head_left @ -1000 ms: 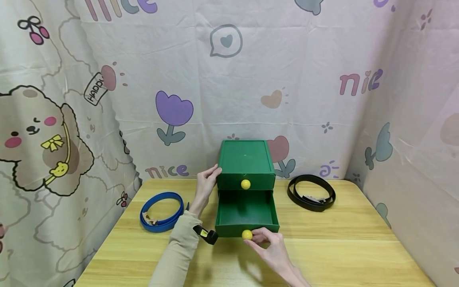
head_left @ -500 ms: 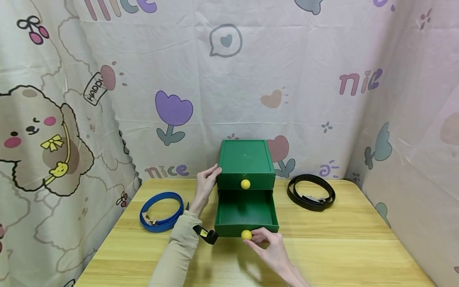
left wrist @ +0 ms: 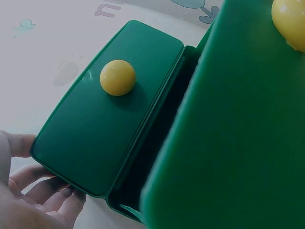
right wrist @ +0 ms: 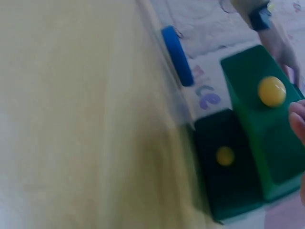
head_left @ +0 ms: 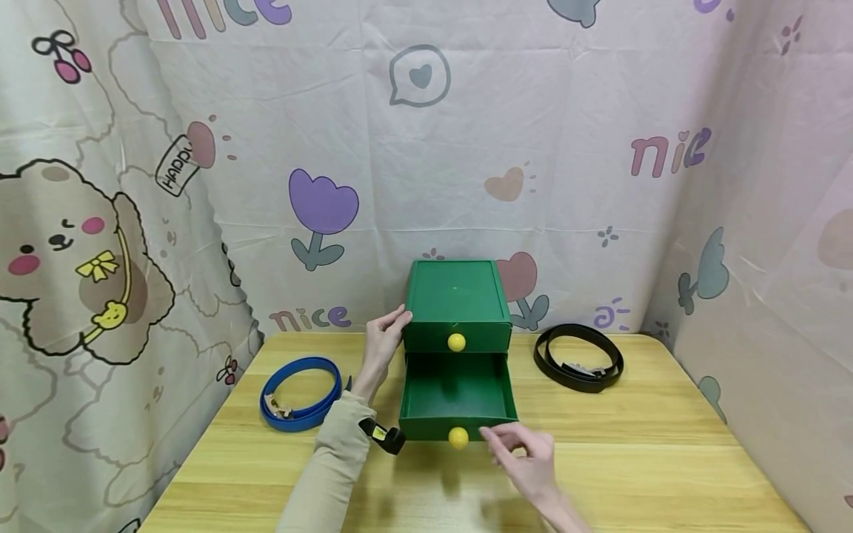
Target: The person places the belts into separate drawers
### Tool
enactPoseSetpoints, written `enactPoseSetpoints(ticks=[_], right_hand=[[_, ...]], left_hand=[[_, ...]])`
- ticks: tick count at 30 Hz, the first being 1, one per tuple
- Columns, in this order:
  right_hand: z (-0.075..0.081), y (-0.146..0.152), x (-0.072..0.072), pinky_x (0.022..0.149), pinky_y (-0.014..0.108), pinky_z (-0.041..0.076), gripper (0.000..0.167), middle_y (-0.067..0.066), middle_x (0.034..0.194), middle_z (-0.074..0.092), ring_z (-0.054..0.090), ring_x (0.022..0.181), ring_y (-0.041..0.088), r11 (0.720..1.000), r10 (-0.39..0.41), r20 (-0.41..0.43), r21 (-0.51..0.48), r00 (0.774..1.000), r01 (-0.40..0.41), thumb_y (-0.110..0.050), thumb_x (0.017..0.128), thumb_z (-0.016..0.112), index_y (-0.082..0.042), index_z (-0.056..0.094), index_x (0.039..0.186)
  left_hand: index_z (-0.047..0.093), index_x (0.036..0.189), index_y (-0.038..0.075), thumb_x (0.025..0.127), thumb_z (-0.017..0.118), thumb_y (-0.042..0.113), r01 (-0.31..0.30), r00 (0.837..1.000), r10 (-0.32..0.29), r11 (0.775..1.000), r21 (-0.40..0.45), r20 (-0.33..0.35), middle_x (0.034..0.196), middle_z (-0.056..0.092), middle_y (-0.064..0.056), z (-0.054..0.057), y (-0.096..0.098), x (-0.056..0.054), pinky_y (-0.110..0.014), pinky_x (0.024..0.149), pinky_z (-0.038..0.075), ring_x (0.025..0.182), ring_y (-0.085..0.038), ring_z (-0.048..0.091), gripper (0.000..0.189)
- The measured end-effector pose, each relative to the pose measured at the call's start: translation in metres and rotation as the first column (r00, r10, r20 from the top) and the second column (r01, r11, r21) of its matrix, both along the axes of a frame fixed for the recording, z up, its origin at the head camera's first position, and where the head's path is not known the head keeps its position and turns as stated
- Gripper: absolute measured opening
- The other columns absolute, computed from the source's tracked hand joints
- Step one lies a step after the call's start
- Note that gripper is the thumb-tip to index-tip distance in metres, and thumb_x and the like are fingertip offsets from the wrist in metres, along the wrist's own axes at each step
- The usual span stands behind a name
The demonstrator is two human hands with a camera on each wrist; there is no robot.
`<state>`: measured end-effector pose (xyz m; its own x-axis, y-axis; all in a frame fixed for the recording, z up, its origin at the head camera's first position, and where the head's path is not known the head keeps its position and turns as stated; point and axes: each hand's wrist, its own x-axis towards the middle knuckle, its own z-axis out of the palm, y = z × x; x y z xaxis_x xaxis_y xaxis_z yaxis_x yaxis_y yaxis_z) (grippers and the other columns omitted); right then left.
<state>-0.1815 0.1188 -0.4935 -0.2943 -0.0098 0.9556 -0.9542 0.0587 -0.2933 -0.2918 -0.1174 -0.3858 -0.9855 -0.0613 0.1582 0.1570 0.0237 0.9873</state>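
A small green two-drawer cabinet (head_left: 460, 289) stands at the back of the table. Its upper drawer (head_left: 426, 338) is closed, while the lower drawer (head_left: 456, 400) is pulled out and shows a bare inside. Each drawer has a round yellow knob (head_left: 457, 438). My left hand (head_left: 381, 344) rests against the cabinet's left side; in the left wrist view the thumb touches the front edge and the relaxed fingers (left wrist: 62, 195) lie along the side. My right hand (head_left: 526, 459) is apart from the lower knob, just to its right, fingers loosely bent and holding nothing.
A coiled blue belt (head_left: 300, 420) with a gold-coloured buckle lies left of the cabinet. To the right is a coiled black belt (head_left: 578, 381) with a silver-coloured buckle. A printed cloth (head_left: 440, 148) hangs close behind the wooden table (head_left: 653, 459).
My right hand has let go of the lower yellow knob and moved a little to the right. The left hand, the cabinet and the pulled-out drawer look the same.
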Motion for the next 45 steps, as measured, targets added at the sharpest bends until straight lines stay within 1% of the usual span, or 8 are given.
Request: enactPoseSetpoints(ticks=[5, 11, 15, 24, 30, 34, 38, 45], right_hand=[[0.008, 0.026, -0.013, 0.033, 0.015, 0.041, 0.012, 0.015, 0.049, 0.059, 0.051, 0.034, 0.012, 0.985, -0.040, -0.058, -0.169, 0.998, 0.029, 0.022, 0.081, 0.063, 0.015, 0.063, 0.070], [0.005, 0.062, -0.032, 0.032, 0.018, 0.040, 0.017, 0.011, 0.051, 0.062, 0.053, 0.037, 0.008, 0.949, -0.178, 0.079, -0.251, 0.981, 0.192, 0.028, 0.078, 0.056, 0.016, 0.063, 0.069], [-0.003, 0.085, -0.048, 0.041, 0.014, 0.046, 0.014, 0.014, 0.055, 0.062, 0.056, 0.042, 0.008, 0.925, -0.278, 0.205, -0.208, 0.938, 0.319, 0.030, 0.076, 0.058, 0.018, 0.063, 0.073], [-0.030, 0.129, -0.074, 0.075, 0.005, 0.050, 0.018, 0.022, 0.085, 0.070, 0.063, 0.078, -0.005, 0.858, -0.471, 0.465, 0.045, 0.749, 0.512, 0.015, 0.078, 0.075, 0.011, 0.072, 0.095], [-0.037, 0.149, -0.082, 0.096, 0.025, 0.041, 0.039, 0.025, 0.115, 0.067, 0.059, 0.108, 0.033, 0.780, -0.613, 0.542, 0.297, 0.575, 0.551, -0.002, 0.079, 0.082, 0.006, 0.068, 0.115], [-0.041, 0.160, -0.085, 0.103, 0.053, 0.037, 0.050, 0.031, 0.126, 0.061, 0.050, 0.119, 0.047, 0.738, -0.670, 0.544, 0.414, 0.505, 0.532, -0.007, 0.080, 0.081, 0.007, 0.062, 0.124], [-0.042, 0.168, -0.086, 0.108, 0.065, 0.030, 0.057, 0.036, 0.133, 0.055, 0.043, 0.126, 0.054, 0.684, -0.729, 0.503, 0.530, 0.464, 0.501, -0.011, 0.081, 0.080, 0.011, 0.057, 0.129], [-0.037, 0.166, -0.090, 0.109, 0.065, 0.034, 0.059, 0.041, 0.127, 0.057, 0.046, 0.125, 0.056, 0.629, -0.764, 0.401, 0.640, 0.506, 0.442, -0.008, 0.079, 0.081, 0.020, 0.057, 0.126]], left_hand=[[0.058, 0.139, 0.001, 0.100, 0.062, 0.023, 0.002, 1.000, -0.002, 1.000, 0.001, -0.002, 0.152, 0.051, -0.010, 0.000, 0.000, 0.000, -0.049, 0.116, 0.040, 0.145, -0.030, 0.043, 0.045], [0.058, 0.139, 0.001, 0.100, 0.061, 0.023, -0.003, 1.000, 0.003, 1.000, -0.001, -0.004, 0.152, 0.052, -0.010, 0.000, 0.000, 0.000, -0.049, 0.116, 0.039, 0.145, -0.030, 0.043, 0.045], [0.058, 0.139, 0.001, 0.100, 0.061, 0.023, 0.003, 1.000, -0.003, 1.000, -0.006, -0.005, 0.152, 0.051, -0.010, -0.001, 0.000, 0.001, -0.049, 0.116, 0.039, 0.146, -0.031, 0.043, 0.045], [0.058, 0.140, 0.001, 0.101, 0.061, 0.024, 0.004, 1.000, -0.004, 1.000, -0.005, -0.006, 0.152, 0.051, -0.010, -0.002, -0.001, 0.001, -0.049, 0.116, 0.039, 0.145, -0.030, 0.043, 0.045], [0.058, 0.139, 0.001, 0.100, 0.061, 0.024, 0.004, 1.000, -0.004, 1.000, 0.002, -0.008, 0.152, 0.051, -0.010, -0.003, -0.001, 0.000, -0.049, 0.116, 0.039, 0.145, -0.030, 0.043, 0.045], [0.058, 0.140, 0.002, 0.100, 0.061, 0.024, 0.006, 1.000, -0.006, 1.000, 0.000, -0.005, 0.152, 0.051, -0.010, -0.002, 0.000, 0.001, -0.048, 0.116, 0.040, 0.145, -0.030, 0.044, 0.045], [0.057, 0.141, 0.002, 0.101, 0.060, 0.025, 0.010, 1.000, -0.010, 1.000, 0.003, -0.005, 0.153, 0.050, -0.011, -0.002, 0.000, 0.000, -0.049, 0.116, 0.039, 0.145, -0.031, 0.043, 0.046], [0.058, 0.140, 0.002, 0.100, 0.061, 0.024, 0.001, 1.000, -0.001, 1.000, 0.006, -0.003, 0.153, 0.051, -0.010, -0.001, -0.001, 0.000, -0.048, 0.116, 0.039, 0.146, -0.030, 0.043, 0.046]])
